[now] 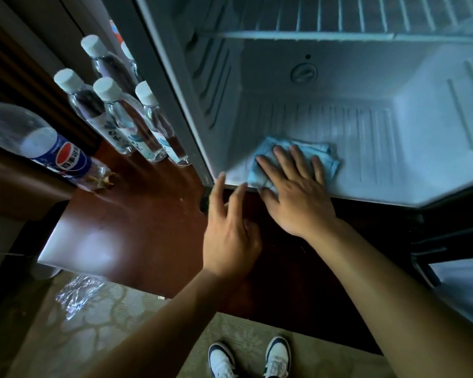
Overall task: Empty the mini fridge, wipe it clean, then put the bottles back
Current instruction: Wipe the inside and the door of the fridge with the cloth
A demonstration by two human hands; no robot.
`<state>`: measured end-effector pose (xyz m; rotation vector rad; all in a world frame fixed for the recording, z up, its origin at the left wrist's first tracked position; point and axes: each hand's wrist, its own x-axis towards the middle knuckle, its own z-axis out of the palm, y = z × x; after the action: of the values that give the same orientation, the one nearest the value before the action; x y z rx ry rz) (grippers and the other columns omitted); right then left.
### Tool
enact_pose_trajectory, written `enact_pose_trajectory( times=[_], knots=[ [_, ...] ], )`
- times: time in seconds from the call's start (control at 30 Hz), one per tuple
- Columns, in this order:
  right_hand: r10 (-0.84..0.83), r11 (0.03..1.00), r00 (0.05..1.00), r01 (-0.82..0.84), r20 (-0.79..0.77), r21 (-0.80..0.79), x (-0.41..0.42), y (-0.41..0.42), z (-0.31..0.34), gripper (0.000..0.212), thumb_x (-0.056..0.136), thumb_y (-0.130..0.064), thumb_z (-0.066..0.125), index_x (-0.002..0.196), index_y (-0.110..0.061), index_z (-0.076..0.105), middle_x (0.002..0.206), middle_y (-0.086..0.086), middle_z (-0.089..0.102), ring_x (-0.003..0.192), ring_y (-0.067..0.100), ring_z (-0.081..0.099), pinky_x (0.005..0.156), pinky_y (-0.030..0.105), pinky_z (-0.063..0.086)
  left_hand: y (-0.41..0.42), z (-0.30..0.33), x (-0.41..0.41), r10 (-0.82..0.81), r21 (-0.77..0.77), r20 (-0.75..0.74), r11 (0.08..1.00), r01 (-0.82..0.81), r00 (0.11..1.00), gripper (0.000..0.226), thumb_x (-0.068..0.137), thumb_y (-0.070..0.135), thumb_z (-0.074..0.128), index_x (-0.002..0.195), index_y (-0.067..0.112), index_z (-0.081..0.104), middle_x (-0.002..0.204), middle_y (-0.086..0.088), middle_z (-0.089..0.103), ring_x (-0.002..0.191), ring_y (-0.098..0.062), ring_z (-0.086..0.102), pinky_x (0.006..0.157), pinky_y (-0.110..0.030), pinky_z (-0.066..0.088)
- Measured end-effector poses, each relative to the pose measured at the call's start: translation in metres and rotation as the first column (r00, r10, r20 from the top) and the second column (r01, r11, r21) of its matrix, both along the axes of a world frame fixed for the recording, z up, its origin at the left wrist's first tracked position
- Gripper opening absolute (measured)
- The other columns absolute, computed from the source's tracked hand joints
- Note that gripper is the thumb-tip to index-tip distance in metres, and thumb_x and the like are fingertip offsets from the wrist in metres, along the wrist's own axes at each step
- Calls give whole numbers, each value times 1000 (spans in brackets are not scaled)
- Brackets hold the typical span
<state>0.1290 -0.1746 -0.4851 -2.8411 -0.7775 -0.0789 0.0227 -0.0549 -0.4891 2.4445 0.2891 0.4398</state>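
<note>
Right hand (295,192) flat, fingers straight, pressing folded light-blue cloth (298,156) on white ribbed fridge floor (366,137); left hand (230,236) at 8 o'clock of it, loosely spread, holding nothing.

Dim, bluish light; glare on the wooden shelf (99,241); wide-angle bending at edges.

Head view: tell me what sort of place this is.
Probably a hotel room. A mini fridge sits in dark wooden cabinetry, small complimentary-style water bottles and a Pepsi bottle stand beside it, and patterned carpet covers the floor.
</note>
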Motion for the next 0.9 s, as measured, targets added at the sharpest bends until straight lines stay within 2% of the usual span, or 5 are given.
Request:
enact_pose_trajectory(
  times=[0.07, 0.17, 0.33, 0.73, 0.9],
  knots=[
    [-3, 1000, 1000, 3, -12, 2, 11, 1, 0, 64, 89, -53, 32, 151, -38, 26, 161, -4, 21, 150, 24, 9, 118, 53, 2, -1, -2, 8, -45, 23, -73, 999, 47, 996, 69, 77, 2, 57, 144, 10, 42, 162, -14, 16, 147, -31, 26, 102, -25, 38],
    [-9, 1000, 1000, 9, -7, -5, 26, 6, 0, 64, 87, -53, 28, 150, -39, 26, 161, -6, 20, 150, 23, 9, 117, 52, 2, 7, -5, 30, -44, 75, -179, 995, 58, 983, 75, 81, 5, 55, 151, 17, 32, 164, -5, 18, 152, -25, 13, 110, -41, 38],
    [-1, 1000, 1000, 1, -18, -12, 41, 7, -3, 61, 92, -52, 35, 150, -41, 20, 161, -6, 15, 150, 23, 4, 116, 51, 0, 11, -7, 49, 38, 134, -230, 991, -7, 972, 72, 87, 10, 51, 154, 28, 32, 162, 11, 24, 150, -16, 19, 106, -42, 43],
    [3, 1000, 997, -1, -79, 26, 17, -1, 0, 63, 93, -51, 36, 152, -41, 17, 163, -5, 7, 150, 21, -5, 118, 52, -6, -5, -18, 49, 100, 152, -111, 985, -82, 989, 59, 87, 12, 51, 146, 14, 47, 155, -4, 41, 146, -30, 30, 106, -46, 42],
    [20, 1000, 997, -20, -70, -2, 46, -1, 2, 60, 94, -52, 39, 151, -42, 21, 162, -7, 11, 150, 21, 0, 117, 50, -1, -4, -24, 48, 84, 187, -64, 980, -71, 994, 70, 77, -2, 61, 145, 8, 48, 153, -10, 43, 144, -35, 33, 107, -47, 40]
  ],
)
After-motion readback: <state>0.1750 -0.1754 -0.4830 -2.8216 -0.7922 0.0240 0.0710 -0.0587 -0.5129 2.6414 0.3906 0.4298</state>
